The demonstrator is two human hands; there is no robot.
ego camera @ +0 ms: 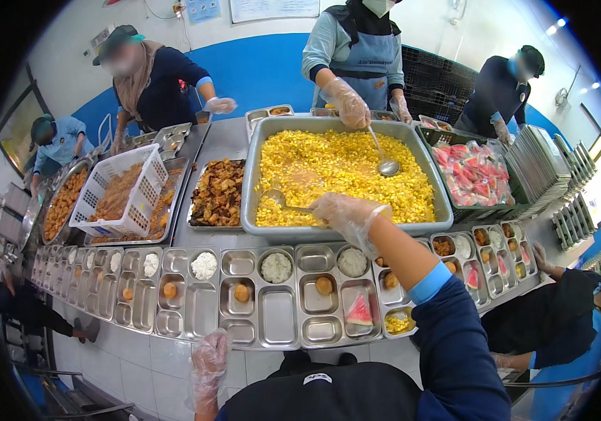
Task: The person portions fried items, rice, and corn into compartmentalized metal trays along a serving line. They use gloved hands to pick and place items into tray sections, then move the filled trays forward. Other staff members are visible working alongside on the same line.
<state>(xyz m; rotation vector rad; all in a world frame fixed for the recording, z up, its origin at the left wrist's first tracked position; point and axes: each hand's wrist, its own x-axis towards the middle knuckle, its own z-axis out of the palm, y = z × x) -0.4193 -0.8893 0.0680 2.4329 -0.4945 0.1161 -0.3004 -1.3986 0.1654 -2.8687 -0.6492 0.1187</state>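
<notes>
My right hand (347,213), in a clear plastic glove, grips the handle of a metal ladle (296,209). The ladle's bowl rests among yellow corn kernels (327,158) in a large grey plastic tub (251,173). Low in front of the tray row, my gloved left hand (210,360) is curled, with no object visible in it. Closest to it is a steel compartment tray (278,316) with rice (276,267) and a round brown food piece (241,292). The tray to its right also holds a watermelon wedge (358,311). Partly behind my right arm, another tray has corn (397,323) in a lower compartment.
Across the tub, a co-worker's gloved hand (350,102) holds a second ladle (388,166) in the corn. Fried food (219,189) and a white basket (121,184) stand left; a crate of bagged watermelon (471,171) and stacked trays (540,163) stand right. Several co-workers surround the table.
</notes>
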